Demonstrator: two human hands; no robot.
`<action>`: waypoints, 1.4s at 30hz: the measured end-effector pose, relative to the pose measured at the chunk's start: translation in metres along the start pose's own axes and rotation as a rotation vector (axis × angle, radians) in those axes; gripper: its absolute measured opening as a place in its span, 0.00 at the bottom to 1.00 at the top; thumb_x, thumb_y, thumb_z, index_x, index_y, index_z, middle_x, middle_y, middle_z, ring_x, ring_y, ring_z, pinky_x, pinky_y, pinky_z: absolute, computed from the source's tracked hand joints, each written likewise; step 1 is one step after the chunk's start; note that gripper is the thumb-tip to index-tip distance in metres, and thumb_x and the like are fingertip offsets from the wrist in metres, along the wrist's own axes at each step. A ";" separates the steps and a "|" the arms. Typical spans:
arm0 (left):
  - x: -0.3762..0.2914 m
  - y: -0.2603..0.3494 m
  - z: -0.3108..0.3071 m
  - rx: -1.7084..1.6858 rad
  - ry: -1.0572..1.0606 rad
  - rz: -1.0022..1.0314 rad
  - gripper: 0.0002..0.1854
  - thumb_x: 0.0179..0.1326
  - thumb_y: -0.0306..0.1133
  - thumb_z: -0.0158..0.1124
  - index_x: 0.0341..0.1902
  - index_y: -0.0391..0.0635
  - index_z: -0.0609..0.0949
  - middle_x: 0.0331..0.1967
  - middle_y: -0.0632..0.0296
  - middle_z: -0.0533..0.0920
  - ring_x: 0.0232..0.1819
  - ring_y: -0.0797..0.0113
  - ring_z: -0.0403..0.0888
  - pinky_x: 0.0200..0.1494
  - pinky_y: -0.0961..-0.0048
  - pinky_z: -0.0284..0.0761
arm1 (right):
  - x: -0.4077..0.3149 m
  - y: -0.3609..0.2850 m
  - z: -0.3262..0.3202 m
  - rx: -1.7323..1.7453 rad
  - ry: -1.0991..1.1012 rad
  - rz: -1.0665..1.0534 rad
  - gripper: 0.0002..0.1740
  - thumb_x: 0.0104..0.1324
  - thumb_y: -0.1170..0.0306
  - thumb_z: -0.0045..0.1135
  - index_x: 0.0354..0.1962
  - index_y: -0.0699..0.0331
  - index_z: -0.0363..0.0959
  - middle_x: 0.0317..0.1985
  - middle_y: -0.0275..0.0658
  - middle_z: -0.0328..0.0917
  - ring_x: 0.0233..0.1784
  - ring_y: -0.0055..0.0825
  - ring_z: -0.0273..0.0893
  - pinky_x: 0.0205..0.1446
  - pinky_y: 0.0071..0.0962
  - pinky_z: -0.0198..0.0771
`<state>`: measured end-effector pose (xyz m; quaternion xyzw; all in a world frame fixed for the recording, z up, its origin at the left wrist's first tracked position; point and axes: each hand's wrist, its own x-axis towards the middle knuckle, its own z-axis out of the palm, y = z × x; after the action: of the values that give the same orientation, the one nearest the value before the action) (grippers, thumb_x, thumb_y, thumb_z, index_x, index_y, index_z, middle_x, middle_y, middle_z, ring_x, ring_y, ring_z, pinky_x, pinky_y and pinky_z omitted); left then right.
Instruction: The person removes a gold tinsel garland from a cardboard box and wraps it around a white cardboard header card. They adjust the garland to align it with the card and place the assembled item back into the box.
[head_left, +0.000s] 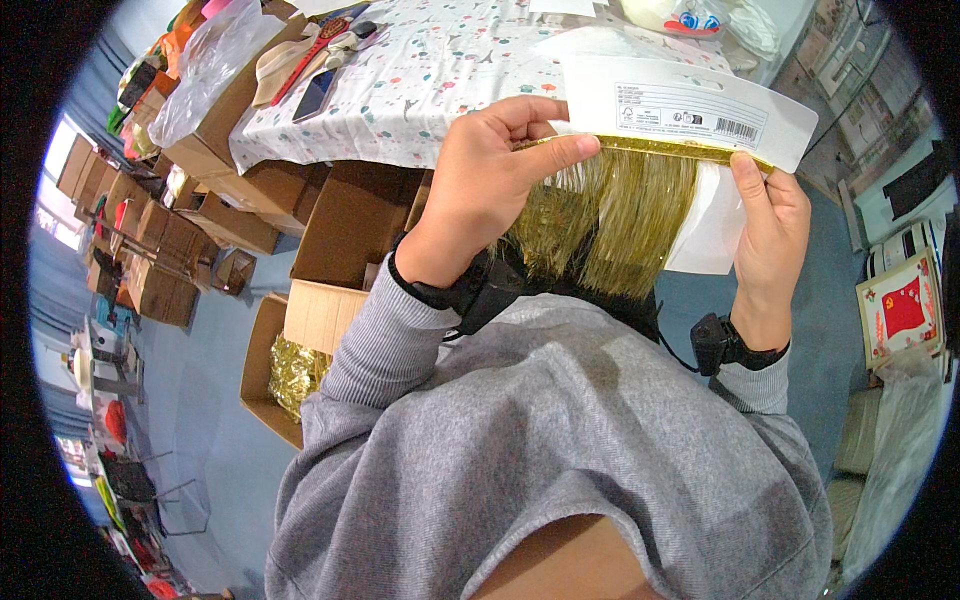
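Observation:
A gold tinsel fringe garland hangs down from a gold band that lies along the fold of a white printed card. My left hand pinches the band's left end, thumb along it and fingers behind. At the other end, my right hand grips the band and card between thumb and fingers. The card's upper part bears print and a barcode; a blank white flap shows below the band, beside the strands. Both hands are raised in front of the table's near edge.
The table has a patterned cloth. On it lie a phone, a red hairbrush and a straw hat. An open cardboard box stands below the edge; another box holds gold foil. Stacked cartons stand left.

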<state>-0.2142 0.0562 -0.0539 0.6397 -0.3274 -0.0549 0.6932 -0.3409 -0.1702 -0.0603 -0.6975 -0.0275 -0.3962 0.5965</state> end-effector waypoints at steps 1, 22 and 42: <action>-0.002 0.001 0.001 -0.012 -0.009 -0.020 0.14 0.58 0.33 0.75 0.39 0.34 0.84 0.29 0.70 0.81 0.29 0.84 0.71 0.32 0.85 0.65 | 0.000 0.000 -0.001 0.012 -0.014 -0.004 0.14 0.71 0.70 0.59 0.47 0.73 0.80 0.43 0.35 0.83 0.45 0.16 0.75 0.52 0.18 0.67; -0.009 0.002 0.005 -0.219 -0.018 -0.102 0.06 0.62 0.29 0.70 0.34 0.39 0.83 0.30 0.72 0.82 0.30 0.86 0.72 0.33 0.87 0.65 | 0.004 0.008 0.000 0.428 -0.137 0.314 0.15 0.73 0.69 0.55 0.50 0.72 0.77 0.47 0.39 0.83 0.49 0.20 0.78 0.54 0.20 0.70; -0.016 -0.001 0.002 -0.232 -0.090 0.152 0.16 0.59 0.21 0.70 0.50 0.39 0.77 0.33 0.68 0.78 0.35 0.80 0.73 0.40 0.82 0.69 | 0.008 0.003 -0.003 0.290 -0.100 0.220 0.20 0.66 0.76 0.62 0.55 0.73 0.74 0.52 0.42 0.81 0.55 0.27 0.78 0.63 0.27 0.68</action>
<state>-0.2274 0.0624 -0.0613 0.5256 -0.3970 -0.0685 0.7493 -0.3347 -0.1771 -0.0581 -0.6218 -0.0376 -0.2852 0.7284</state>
